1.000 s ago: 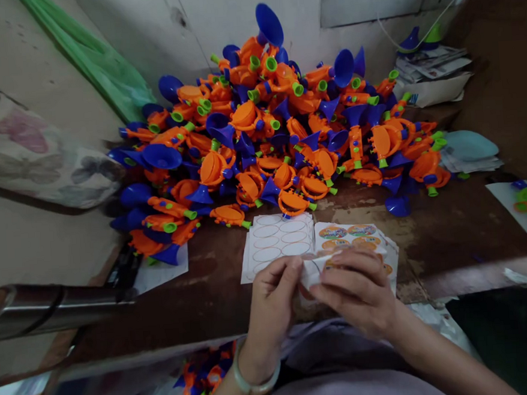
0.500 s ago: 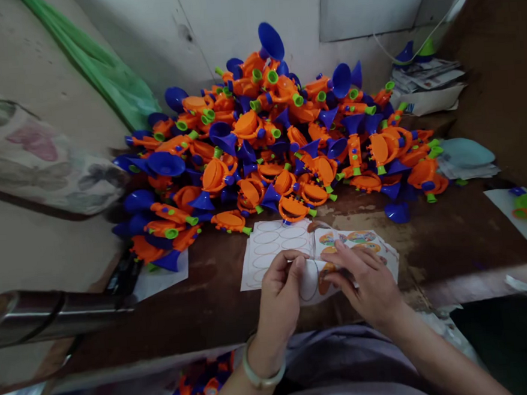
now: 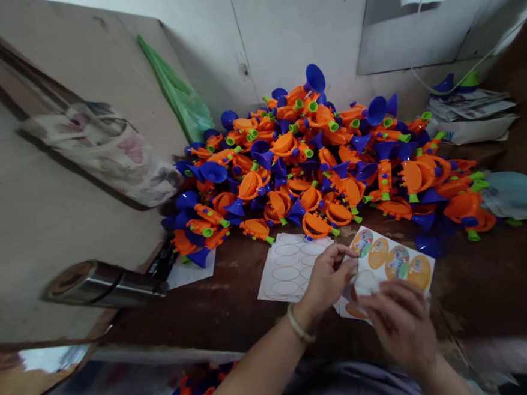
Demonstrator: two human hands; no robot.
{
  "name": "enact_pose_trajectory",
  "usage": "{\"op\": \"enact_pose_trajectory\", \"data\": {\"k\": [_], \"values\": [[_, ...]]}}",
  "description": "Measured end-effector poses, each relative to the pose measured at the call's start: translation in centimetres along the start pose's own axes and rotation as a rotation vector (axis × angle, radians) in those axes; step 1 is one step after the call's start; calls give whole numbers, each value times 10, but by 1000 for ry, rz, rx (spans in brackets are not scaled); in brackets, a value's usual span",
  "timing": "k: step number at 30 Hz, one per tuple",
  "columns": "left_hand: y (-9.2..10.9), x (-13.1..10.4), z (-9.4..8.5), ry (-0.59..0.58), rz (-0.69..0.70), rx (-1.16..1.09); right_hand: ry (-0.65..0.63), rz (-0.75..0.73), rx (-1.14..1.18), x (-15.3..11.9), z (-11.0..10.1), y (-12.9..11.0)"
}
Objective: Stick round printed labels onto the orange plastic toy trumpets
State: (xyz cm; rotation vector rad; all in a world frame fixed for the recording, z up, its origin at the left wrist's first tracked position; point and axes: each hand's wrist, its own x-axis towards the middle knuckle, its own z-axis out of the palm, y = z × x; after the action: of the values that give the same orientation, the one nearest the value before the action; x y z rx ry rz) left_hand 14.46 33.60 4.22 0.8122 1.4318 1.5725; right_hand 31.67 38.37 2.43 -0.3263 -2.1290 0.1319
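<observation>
My left hand [image 3: 330,277] pinches the left edge of a white sticker sheet [image 3: 397,261], tilted up from the table. Oval stickers with orange and coloured pictures run along its upper part, and a bare white oval shows near my left fingers. Close over the sheet's lower edge is my right hand [image 3: 401,323], its fingers curled together and slightly blurred; whatever lies between them is hidden. More sticker sheets [image 3: 350,309] lie beneath. Left of them, a white backing sheet [image 3: 283,260] with empty oval outlines rests on the table.
A big heap of orange and blue toy trumpets [image 3: 288,165] with green mouthpieces fills the table's back. A steel flask [image 3: 107,283] lies at the left, below a hanging cloth bag [image 3: 125,153]. Stacked papers [image 3: 469,117] and a light-blue pile [image 3: 520,188] are at the right.
The view has shifted left and up. The sticker sheet has been lifted and turned, showing its row of pictured ovals. My right hand has moved down along its lower edge.
</observation>
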Motion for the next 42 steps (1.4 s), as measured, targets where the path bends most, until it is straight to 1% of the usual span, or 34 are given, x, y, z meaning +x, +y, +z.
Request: {"op": "enact_pose_trajectory", "data": {"k": [2, 3, 4, 5, 7, 10, 11, 12, 14, 16, 18, 19, 21, 23, 25, 28, 31, 35, 37, 38, 40, 42], "values": [[-6, 18, -4, 25, 30, 91, -128, -128, 190, -7, 1, -15], [-7, 25, -8, 49, 43, 137, -184, -174, 284, -10, 1, -22], [-7, 30, -16, 91, 58, 185, -224, -189, 348, -13, 2, -27], [-7, 33, -27, 156, 72, 231, -245, -169, 376, -14, 2, -31], [-4, 35, -58, 350, 91, 304, -220, -46, 363, -13, 3, -32], [2, 37, -120, 723, 65, 364, -147, 138, 376, -6, 6, -30], [4, 39, -141, 821, 39, 367, -126, 173, 400, -3, 7, -31], [5, 43, -160, 893, 7, 362, -112, 188, 426, 0, 9, -32], [5, 51, -188, 967, -60, 325, -125, 170, 481, 6, 12, -38], [3, 58, -202, 968, -136, 266, -152, 128, 548, 10, 15, -44], [-2, 57, -204, 931, -214, 193, -159, 140, 588, 11, 17, -47], [-5, 53, -203, 910, -246, 153, -152, 186, 600, 11, 17, -47], [-12, 39, -197, 883, -281, 67, -108, 337, 645, 9, 18, -43], [-18, 19, -190, 876, -269, -25, -58, 503, 741, 9, 21, -37], [-21, 0, -184, 882, -208, -122, -18, 606, 858, 11, 24, -32], [-16, -22, -178, 883, -55, -274, -9, 661, 970, 15, 28, -27], [-3, -36, -176, 850, 87, -402, -17, 692, 1022, 19, 30, -25], [12, -47, -172, 772, 210, -534, 29, 765, 1117, 28, 27, -31], [16, -50, -162, 678, 246, -613, 53, 805, 1208, 38, 24, -37], [16, -51, -153, 622, 245, -641, 58, 838, 1257, 44, 22, -41], [15, -53, -130, 520, 207, -648, 74, 927, 1339, 57, 18, -48], [11, -57, -101, 418, 171, -632, 111, 1004, 1372, 69, 17, -54]]}}
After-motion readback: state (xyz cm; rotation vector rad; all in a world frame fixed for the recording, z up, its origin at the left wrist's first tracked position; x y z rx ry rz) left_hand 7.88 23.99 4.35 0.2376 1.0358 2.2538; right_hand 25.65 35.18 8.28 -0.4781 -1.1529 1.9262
